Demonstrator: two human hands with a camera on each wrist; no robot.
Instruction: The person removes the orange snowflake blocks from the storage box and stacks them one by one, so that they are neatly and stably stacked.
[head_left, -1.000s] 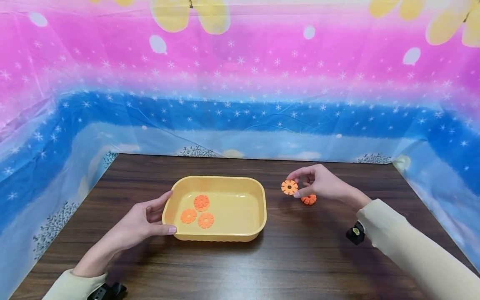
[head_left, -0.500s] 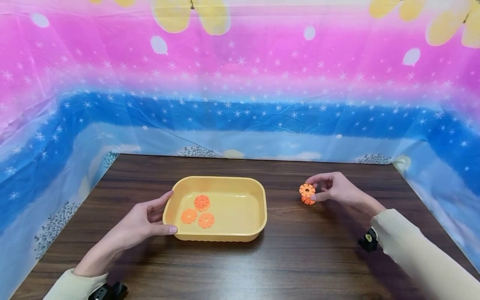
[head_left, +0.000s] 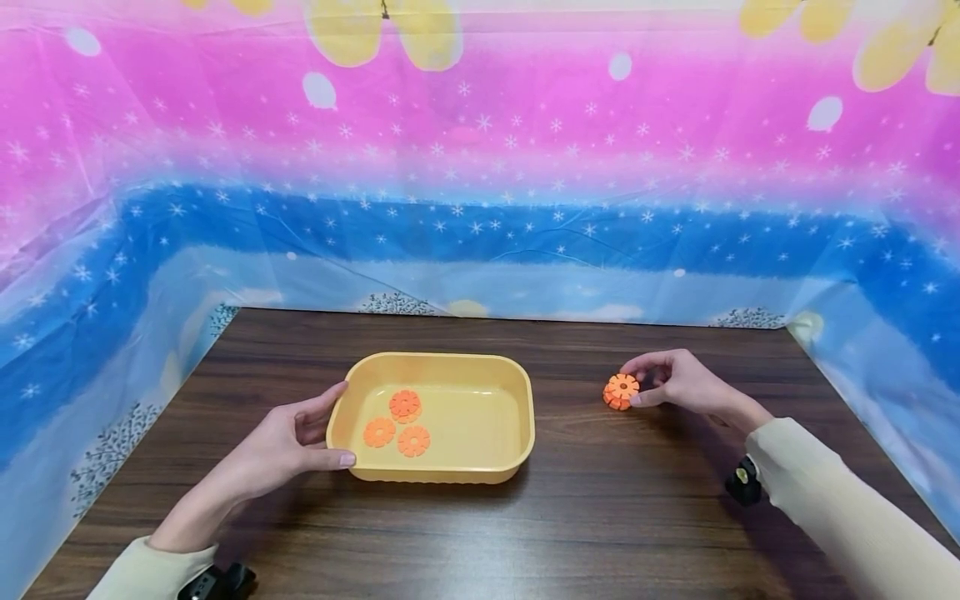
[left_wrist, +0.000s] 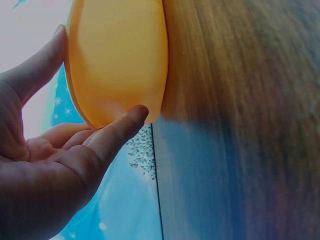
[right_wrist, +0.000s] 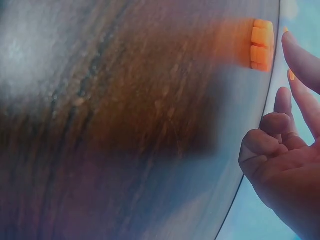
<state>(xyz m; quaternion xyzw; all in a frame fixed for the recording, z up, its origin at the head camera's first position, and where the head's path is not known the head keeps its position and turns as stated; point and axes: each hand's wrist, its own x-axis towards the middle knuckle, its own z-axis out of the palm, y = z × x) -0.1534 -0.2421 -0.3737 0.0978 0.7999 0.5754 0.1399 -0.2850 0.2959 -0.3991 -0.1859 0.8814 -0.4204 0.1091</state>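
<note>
At the left end of a yellow plastic tray, my left hand grips it, thumb at the near corner and fingers at the far left side. The left wrist view shows the same tray between my spread thumb and fingers. My right hand pinches an orange notched disc by its edge. Right under it lies a short stack of similar notched discs on the table. Several more orange notched discs lie in the tray's left half, two of them overlapping.
The dark wood-grain table carries the tray and the stack, which sits to the tray's right. A pink and blue printed cloth hangs behind the table and along both sides.
My right hand has moved right with the disc and then lowered it, so that it now overlaps the stack in the head view. The left hand and the tray stay put.
</note>
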